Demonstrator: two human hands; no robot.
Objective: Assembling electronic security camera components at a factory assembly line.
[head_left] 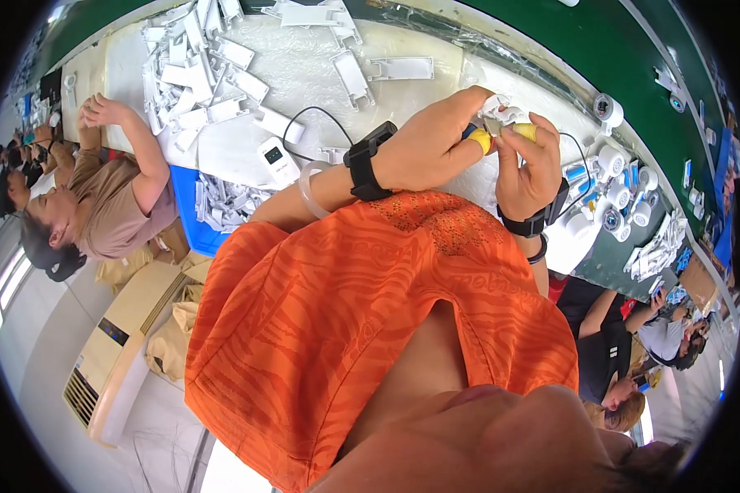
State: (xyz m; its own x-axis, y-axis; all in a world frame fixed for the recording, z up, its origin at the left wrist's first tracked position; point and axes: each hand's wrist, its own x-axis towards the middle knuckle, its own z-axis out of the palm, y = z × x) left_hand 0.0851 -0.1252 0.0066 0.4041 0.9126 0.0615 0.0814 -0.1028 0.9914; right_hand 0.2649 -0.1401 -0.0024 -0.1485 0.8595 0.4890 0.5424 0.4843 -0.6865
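Observation:
A small curved white plastic part (504,110) is held up between my two hands, over the far side of the table. My left hand (446,140) has its fingers closed around the part's left side. From the right, my right hand (528,168) pinches at its lower edge with thumb and finger. Yellow wraps cover fingertips on both hands. Between the fingertips shows a small flat grey piece (492,126); which hand grips it I cannot tell. Black bands with box-like units circle both wrists.
White plastic housings (197,82) lie heaped at the left, others in a blue bin (191,215). A small white device (278,162) with a black cable sits left of my forearm. Round white camera-like units (615,193) crowd the green surface at right. Co-workers sit on both sides.

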